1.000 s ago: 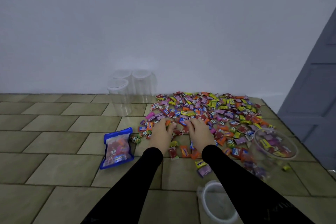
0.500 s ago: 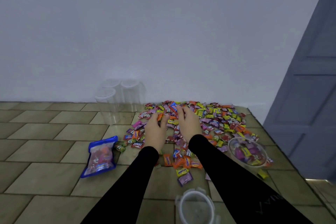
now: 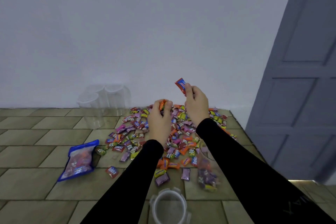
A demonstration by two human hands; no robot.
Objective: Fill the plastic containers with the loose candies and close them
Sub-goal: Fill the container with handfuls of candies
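Probably a home room, tiled floor [image 3: 36, 178], plain white wall [image 3: 127, 32], grey panelled door [image 3: 300, 96]

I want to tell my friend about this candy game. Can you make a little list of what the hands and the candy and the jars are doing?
left hand: raised over the pile, gripping candies
right hand: raised higher, pinching a red candy
candy pile: spread on the tiled floor
part-filled container: beside the right sleeve, some candies inside
empty containers: three, upright by the wall
lid: on the floor, near the person
blue bag: left of the pile
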